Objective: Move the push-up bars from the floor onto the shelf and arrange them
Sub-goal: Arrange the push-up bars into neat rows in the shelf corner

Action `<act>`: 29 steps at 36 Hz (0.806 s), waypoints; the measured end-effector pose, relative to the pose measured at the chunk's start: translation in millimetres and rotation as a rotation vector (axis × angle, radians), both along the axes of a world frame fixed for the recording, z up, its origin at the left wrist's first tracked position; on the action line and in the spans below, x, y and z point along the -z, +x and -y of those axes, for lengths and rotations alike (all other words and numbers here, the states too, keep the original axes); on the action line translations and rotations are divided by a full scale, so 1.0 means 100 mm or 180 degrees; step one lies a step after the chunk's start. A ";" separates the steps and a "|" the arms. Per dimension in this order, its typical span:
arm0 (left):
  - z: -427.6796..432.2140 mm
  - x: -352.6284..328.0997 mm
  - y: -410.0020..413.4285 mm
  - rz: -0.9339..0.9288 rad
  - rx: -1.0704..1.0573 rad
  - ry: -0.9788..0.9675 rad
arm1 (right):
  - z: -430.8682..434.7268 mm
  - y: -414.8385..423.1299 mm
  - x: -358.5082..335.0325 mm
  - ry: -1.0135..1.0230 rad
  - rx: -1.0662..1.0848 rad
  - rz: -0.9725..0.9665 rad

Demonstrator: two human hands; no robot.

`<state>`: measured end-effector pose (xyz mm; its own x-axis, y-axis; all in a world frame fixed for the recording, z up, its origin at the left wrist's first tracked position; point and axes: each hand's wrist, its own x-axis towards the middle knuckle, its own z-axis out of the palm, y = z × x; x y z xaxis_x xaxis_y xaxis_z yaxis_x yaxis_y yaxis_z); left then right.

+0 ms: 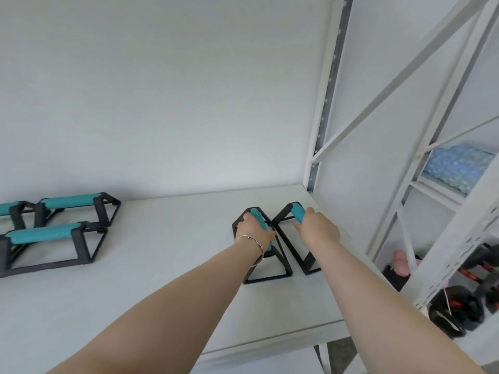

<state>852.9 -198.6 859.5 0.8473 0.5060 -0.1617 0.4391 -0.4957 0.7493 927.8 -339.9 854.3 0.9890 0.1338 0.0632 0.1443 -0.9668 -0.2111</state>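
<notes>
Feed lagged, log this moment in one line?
left hand: gripping bar | right hand: gripping adjacent bar | both on shelf | three bars left

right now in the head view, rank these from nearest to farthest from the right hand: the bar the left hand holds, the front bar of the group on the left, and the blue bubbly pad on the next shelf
From the right hand:
1. Bar in the left hand, right beside it on the shelf.
2. Blue bubbly pad, off to the right on the neighbouring shelf.
3. Front bar of the left group, far across the shelf to the left.
</notes>
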 end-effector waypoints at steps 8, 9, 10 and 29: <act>-0.64 -0.14 -0.34 0.0225 0.0317 0.0614 | -0.19 -0.06 -0.14 0.0013 -0.0332 0.0072; -0.75 -0.17 -0.42 0.0258 0.0330 0.0839 | -0.23 -0.08 -0.16 0.0037 -0.0432 0.0051; -0.88 -0.19 -0.51 0.0285 0.0313 0.1013 | -0.28 -0.11 -0.18 0.0070 -0.0532 0.0030; -3.31 -0.19 -2.69 -0.0555 0.1069 0.1587 | -2.07 -1.59 -0.43 0.0081 -0.2344 -0.0446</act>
